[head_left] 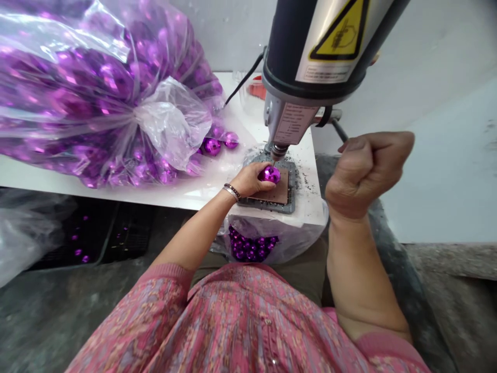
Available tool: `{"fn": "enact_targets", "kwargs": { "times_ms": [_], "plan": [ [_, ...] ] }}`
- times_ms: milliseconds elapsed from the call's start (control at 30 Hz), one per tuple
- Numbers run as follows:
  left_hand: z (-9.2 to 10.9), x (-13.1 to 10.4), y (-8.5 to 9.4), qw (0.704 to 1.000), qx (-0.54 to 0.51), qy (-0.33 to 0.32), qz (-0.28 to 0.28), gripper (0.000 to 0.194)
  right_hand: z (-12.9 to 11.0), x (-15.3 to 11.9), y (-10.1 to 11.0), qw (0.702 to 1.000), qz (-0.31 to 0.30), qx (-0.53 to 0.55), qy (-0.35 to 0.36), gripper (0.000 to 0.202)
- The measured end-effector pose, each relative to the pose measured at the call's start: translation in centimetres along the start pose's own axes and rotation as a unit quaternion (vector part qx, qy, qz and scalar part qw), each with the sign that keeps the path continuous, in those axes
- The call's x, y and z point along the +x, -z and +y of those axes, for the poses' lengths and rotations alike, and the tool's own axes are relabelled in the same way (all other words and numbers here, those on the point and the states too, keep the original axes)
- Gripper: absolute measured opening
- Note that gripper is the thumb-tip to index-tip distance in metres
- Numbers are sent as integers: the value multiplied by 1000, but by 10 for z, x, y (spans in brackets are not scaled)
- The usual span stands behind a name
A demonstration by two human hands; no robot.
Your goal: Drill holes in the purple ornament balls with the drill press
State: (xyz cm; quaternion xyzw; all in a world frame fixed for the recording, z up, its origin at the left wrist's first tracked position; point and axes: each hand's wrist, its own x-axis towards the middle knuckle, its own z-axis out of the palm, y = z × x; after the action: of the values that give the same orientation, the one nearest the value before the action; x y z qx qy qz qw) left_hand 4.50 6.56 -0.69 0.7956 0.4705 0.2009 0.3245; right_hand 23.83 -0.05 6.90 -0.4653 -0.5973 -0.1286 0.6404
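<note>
Head view looks down on both forearms over a white table [182,194]. The left hand [250,178] is curled around a shiny purple ball [270,174], fingers closed on its near side, pressing it onto a brown pad [280,191] that sits in a grey metal base plate [289,207]. A drill bit [276,155] of the bench drill [310,67] stands directly above the ball, its tip at or just over the ball's top. The right hand [363,173] is raised to the right of the left hand and closed in a tight fist around the drill's lever [337,128], whose dark rod runs from the fist up to the machine. Left of the left hand lies a big clear bag [101,93] stuffed with purple balls, two loose balls [221,142] beside it. Below the left wrist, at the table edge, hangs a smaller open bag [252,246] holding more purple balls.
</note>
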Motion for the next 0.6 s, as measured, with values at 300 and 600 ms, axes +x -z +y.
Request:
{"fn": "enact_targets", "kwargs": {
  "times_ms": [300, 600],
  "plan": [
    [10, -5, 5, 999, -23, 34, -9, 36, 13, -28, -14, 998, 32, 46, 4, 41],
    [-5, -26, 8, 997, -50, -54, -27, 64, -6, 105, -27, 979, -40, 85, -180, 33]
  ]
}}
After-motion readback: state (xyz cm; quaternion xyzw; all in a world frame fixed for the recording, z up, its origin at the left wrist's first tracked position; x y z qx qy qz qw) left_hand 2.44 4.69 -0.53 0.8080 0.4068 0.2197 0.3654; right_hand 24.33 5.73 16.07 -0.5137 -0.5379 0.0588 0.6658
